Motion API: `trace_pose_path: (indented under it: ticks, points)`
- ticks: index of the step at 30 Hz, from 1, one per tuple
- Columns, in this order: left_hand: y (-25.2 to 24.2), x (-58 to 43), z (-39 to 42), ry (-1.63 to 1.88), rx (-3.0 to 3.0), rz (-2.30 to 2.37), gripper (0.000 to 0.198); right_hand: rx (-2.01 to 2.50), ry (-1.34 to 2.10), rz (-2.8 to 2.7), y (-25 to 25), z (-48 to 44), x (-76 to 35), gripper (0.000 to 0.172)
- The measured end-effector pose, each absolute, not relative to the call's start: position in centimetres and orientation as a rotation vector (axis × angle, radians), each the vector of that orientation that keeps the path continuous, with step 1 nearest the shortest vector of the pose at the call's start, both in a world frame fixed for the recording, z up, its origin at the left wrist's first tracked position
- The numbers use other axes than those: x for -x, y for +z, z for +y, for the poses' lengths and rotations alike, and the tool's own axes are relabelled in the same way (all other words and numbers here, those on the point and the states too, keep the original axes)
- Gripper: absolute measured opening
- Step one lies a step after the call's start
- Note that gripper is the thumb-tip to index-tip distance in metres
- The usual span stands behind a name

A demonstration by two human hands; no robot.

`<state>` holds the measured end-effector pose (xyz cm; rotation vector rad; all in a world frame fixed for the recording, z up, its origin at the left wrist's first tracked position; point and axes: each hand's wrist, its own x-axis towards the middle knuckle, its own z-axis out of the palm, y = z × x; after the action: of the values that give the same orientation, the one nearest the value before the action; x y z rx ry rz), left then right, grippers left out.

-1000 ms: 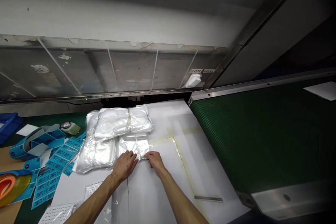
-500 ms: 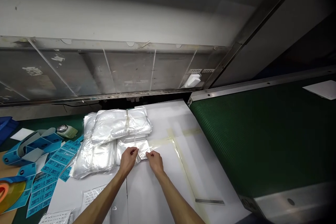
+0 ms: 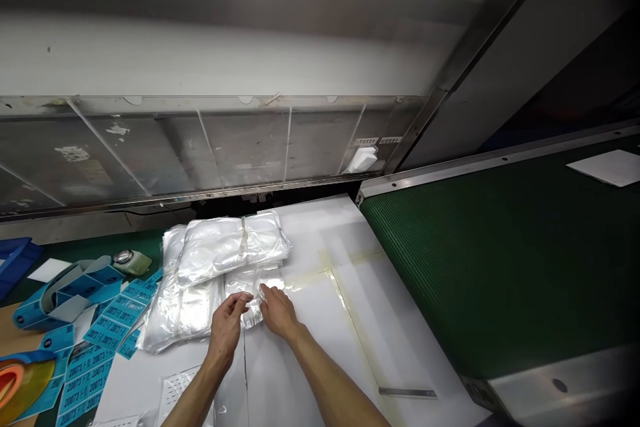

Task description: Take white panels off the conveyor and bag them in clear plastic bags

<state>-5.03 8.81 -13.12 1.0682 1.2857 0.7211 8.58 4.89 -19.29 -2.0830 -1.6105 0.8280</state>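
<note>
Several bundles of clear plastic bags lie piled on the white board. The top bundle [image 3: 230,250] has a band around its middle. At the near end of the lower right bundle [image 3: 253,278] both hands work close together. My left hand [image 3: 227,325] is closed in a pinch at its left front corner; what is between the fingertips is too small to make out. My right hand [image 3: 278,312] has its fingers curled onto the shiny plastic of the same bundle. Another bundle [image 3: 185,313] lies to the left of my hands.
Blue printed labels [image 3: 117,310], a small glass jar [image 3: 131,261], yellow tape rolls [image 3: 30,380] and a blue bin [image 3: 17,267] are at left. A green conveyor belt [image 3: 500,260] runs along the right, carrying a white sheet [image 3: 607,167]. A metal strip [image 3: 407,392] lies on the board [image 3: 320,353].
My left hand has drawn back slightly to the left and toward me. My right hand has shifted left over the lower bundle. The view has tilted a little upward.
</note>
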Motion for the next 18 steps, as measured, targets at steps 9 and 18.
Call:
trace_pose_path:
  ticks: [9,18]
  points:
    - [-5.9,8.7,7.9,1.113,-0.803,1.125,0.022,2.064,0.967,-1.562,-17.8,5.3,-8.9,0.033]
    - [-2.0,13.9,-0.8,0.812,-0.945,1.193,0.032,1.692,0.818,-1.278,-4.2,-6.8,-5.9,0.018]
